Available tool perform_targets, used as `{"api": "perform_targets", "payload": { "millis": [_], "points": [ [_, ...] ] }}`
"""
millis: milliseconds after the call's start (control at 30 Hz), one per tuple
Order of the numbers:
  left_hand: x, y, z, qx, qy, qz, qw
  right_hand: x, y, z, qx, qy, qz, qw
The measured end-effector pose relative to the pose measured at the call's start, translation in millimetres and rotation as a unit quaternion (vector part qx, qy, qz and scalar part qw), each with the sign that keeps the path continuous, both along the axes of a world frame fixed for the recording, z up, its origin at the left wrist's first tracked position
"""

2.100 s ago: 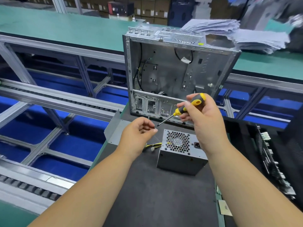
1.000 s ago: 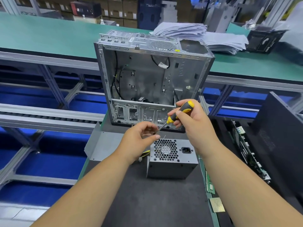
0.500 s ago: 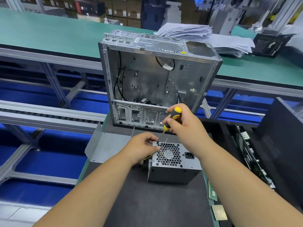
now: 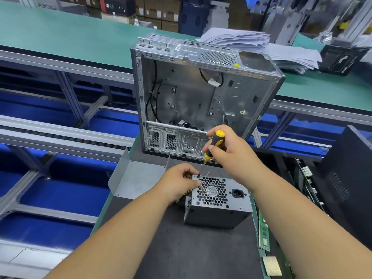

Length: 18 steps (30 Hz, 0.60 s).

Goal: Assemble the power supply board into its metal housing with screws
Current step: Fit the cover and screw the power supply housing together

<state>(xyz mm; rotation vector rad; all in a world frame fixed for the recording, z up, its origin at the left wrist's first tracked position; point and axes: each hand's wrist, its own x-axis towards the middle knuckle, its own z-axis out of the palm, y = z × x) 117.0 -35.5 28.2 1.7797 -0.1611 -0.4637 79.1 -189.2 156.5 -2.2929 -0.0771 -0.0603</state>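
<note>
Right hand (image 4: 231, 156) wraps its grip round the yellow-and-black screwdriver (image 4: 214, 144), held near upright with the tip down at the top-left corner of the power supply unit (image 4: 217, 202) — fingers curled fully on the handle. Left hand (image 4: 179, 185) sits at that same corner, fingertips (image 4: 198, 183) pinched together just beside the driver tip; whatever they pinch is too small to tell, possibly a screw. The power supply unit rests on the dark tabletop (image 4: 181, 248), fan grille and power socket facing up toward the camera, yellow wires poking out on its left side behind the left hand. Just beyond it stands the open metal housing (image 4: 201, 97), upright, its open side toward the person, black cables inside. A loose grey metal panel (image 4: 138, 178) lies left of the unit, partly off the tabletop edge. A stack of papers (image 4: 261, 45) sits on the green bench behind the housing — circuit boards (image 4: 263, 234) stand at the right.
</note>
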Motion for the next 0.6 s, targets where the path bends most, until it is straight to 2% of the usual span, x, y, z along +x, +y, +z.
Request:
{"api": "perform_targets", "payload": {
  "millis": [267, 400, 600],
  "points": [
    [-2, 0, -1, -0.002, -0.01, -0.002, 1.0, 3, -1, 0, -0.013, 0.012, 0.016, 1.0],
    [-1, 0, 0, 0.004, -0.009, -0.005, 1.0, 8, -2, 1, -0.043, -0.018, 0.011, 0.999],
    [1, -1, 0, 0.008, -0.006, -0.005, 1.0, 13, 8, -12, -0.152, -0.08, -0.066, 0.983]
  ]
}}
